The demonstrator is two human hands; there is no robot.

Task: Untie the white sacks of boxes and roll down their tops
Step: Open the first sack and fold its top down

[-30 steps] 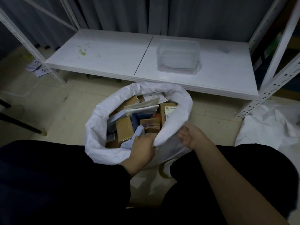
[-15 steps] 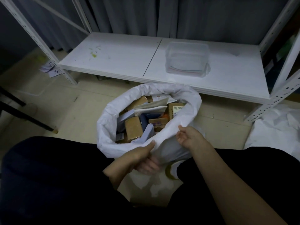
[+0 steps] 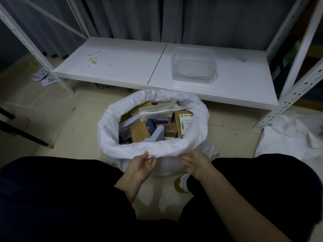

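Observation:
A white sack [image 3: 197, 135] stands open on the floor in front of my knees, its top rolled outward into a thick rim. Several cardboard boxes [image 3: 139, 131] and flat parcels fill it. My left hand [image 3: 141, 165] pinches the near edge of the rolled rim, thumb on top and fingers beneath. My right hand [image 3: 196, 163] is just under the same near edge, to the right, fingers loosely curled against the sack's side and holding nothing I can see.
A low white shelf [image 3: 122, 67] stands right behind the sack with a clear plastic tub [image 3: 194, 65] on it. Another white sack [image 3: 293, 137] lies at the right. Numbered paper slips [image 3: 45, 78] and a black leg [image 3: 26, 135] are at the left.
The near side of the sack's top has been folded down outward. My left hand came out of the sack mouth to the outer rim; my right hand dropped below the rim and loosened.

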